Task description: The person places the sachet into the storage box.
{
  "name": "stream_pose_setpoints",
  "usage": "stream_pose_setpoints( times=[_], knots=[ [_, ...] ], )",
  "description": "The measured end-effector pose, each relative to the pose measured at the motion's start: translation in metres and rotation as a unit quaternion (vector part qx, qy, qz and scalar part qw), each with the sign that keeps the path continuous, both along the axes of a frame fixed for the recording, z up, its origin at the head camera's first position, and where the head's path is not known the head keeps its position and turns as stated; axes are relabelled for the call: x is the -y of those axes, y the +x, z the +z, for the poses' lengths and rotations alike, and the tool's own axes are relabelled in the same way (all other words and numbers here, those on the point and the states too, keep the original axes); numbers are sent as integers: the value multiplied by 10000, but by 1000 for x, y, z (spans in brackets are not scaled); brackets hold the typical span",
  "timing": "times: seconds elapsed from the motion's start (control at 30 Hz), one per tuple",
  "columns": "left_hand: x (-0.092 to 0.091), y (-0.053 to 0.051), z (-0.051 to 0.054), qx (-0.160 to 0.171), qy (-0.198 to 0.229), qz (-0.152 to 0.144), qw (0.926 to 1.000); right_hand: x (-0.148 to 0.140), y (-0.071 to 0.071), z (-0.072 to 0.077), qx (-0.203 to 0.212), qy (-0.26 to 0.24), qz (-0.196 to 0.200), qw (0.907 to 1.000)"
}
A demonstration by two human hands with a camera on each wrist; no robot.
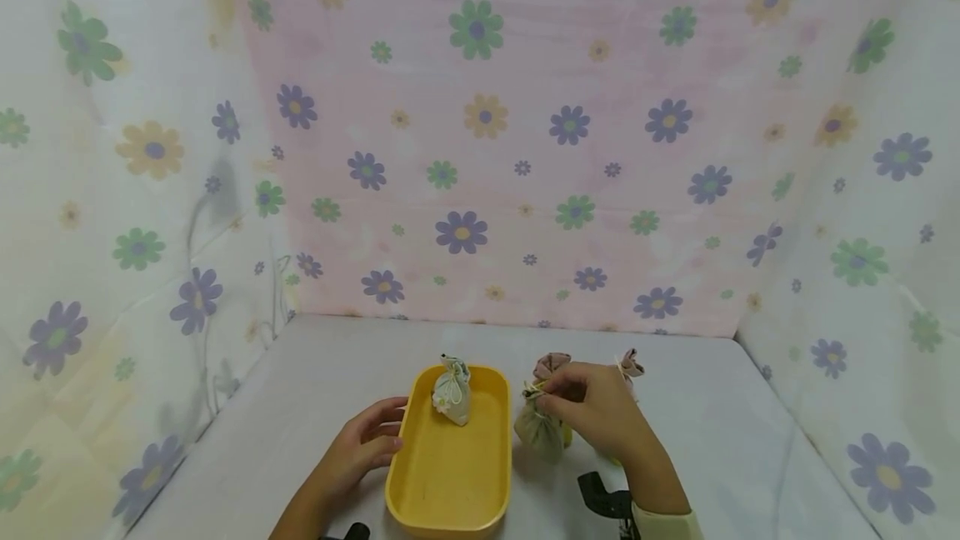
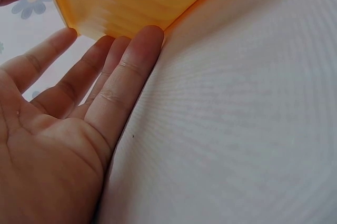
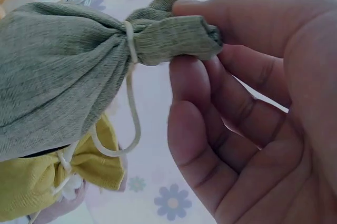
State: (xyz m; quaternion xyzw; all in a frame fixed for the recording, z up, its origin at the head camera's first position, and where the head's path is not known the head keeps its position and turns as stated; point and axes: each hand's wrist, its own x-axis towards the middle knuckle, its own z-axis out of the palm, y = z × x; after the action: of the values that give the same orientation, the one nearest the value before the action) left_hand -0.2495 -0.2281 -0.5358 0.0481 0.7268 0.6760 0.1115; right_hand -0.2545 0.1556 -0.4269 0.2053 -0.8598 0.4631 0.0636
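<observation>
A grey-green drawstring pouch (image 3: 63, 71) hangs from my right hand (image 1: 603, 411), whose thumb and fingers pinch its gathered neck. In the head view this green pouch (image 1: 542, 433) is just right of the yellow tray (image 1: 450, 486). My left hand (image 1: 360, 448) is at the tray's left side, and in the left wrist view its fairly straight fingers (image 2: 126, 77) touch the tray wall (image 2: 137, 3). Inside the tray, toward its far end, a pale pouch (image 1: 453, 394) with a light cord stands.
Behind the green pouch are a pinkish pouch (image 1: 551, 365) and a yellow pouch (image 3: 31, 192), both partly covered. Another pink-topped pouch (image 1: 632, 363) is mostly hidden by my right hand. Flower-printed cloth (image 1: 487, 173) walls off the white table (image 1: 330, 357) at the back and sides.
</observation>
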Motion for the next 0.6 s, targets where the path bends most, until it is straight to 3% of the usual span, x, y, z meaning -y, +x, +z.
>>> stream_pose_setpoints(
  times=[0.33,0.6],
  knots=[
    [1,-1,-2,-3,19,-35,10000,12,4,15,-87,-239,-194,9995],
    [-1,1,1,-13,-6,-1,10000,25,3,23,-17,-117,-282,9995]
  ],
)
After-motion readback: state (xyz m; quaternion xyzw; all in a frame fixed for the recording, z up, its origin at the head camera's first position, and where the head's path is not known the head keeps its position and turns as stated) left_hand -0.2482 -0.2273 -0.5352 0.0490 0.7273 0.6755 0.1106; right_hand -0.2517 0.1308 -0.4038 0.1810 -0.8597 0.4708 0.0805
